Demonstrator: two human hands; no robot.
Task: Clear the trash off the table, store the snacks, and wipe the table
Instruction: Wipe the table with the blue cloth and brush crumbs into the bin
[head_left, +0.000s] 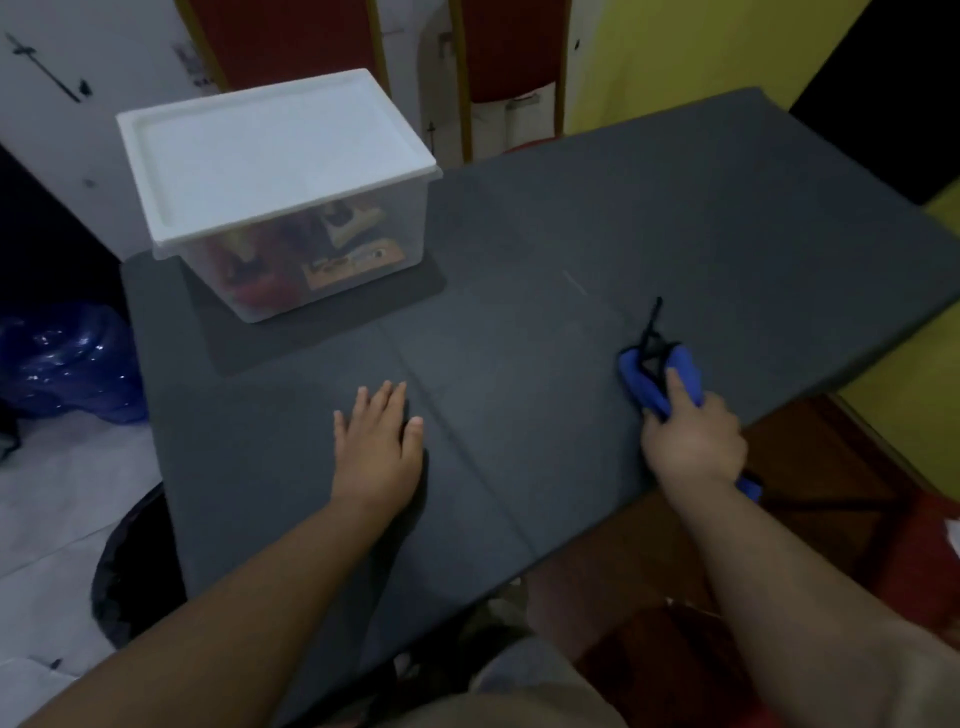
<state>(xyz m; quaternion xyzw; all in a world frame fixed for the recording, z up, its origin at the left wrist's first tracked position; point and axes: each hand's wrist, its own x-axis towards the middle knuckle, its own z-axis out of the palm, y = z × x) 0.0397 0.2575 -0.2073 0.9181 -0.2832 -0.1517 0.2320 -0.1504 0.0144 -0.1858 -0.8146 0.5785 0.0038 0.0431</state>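
Single view only, so no overlap between views. Head-worn wide-angle camera, looking forward and steeply down from above the near edge of the table. Close range: both forearms enter from the bottom of frame, left hand centre-low, right hand right of centre. Table runs diagonally, far end toward upper right. Lidded box sits upper left, farther off. Chair backs line the top edge. Floor visible at left, person's lap at the bottom. Straight edges bow near the borders.
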